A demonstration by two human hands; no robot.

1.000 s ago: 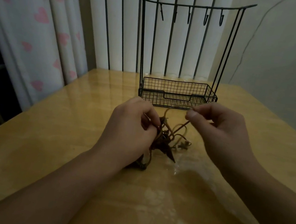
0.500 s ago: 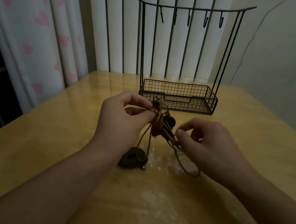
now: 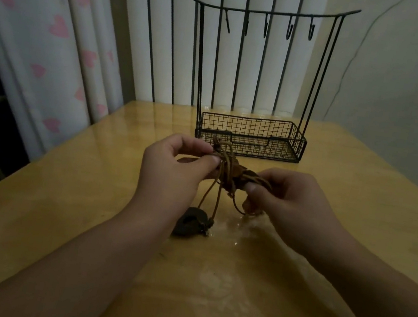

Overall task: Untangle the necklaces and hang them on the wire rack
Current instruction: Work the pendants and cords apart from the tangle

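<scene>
Dim light, glossy wooden table (image 3: 84,221). The tangled necklaces (image 3: 230,172) are held up off the table between both hands, in front of the wire rack (image 3: 250,137), which stands empty at the far edge; its five hooks (image 3: 265,28) along the top bar carry nothing yet. The left hand (image 3: 173,169) pinches the upper cords between thumb and forefinger, a narrow closed grip. The right hand (image 3: 289,197) is closed on the other end of the knot, fingertips bunched on a strand and what looks like a dark piece wound into it. Two cords drop from the bundle to a dark rounded pendant (image 3: 191,222) resting on the table just below the left wrist; a small loop hangs under the right thumb. The cords read as thin brown leather or waxed string: light, limp, likely to grip against themselves rather than slide, so tugging would probably tighten the knot. The pendant looks like the only real weight. Best hold is judged to be a single cord near where it leaves the knot, loosened gently, not the pendant. How many necklaces are in the bundle cannot be told.
</scene>
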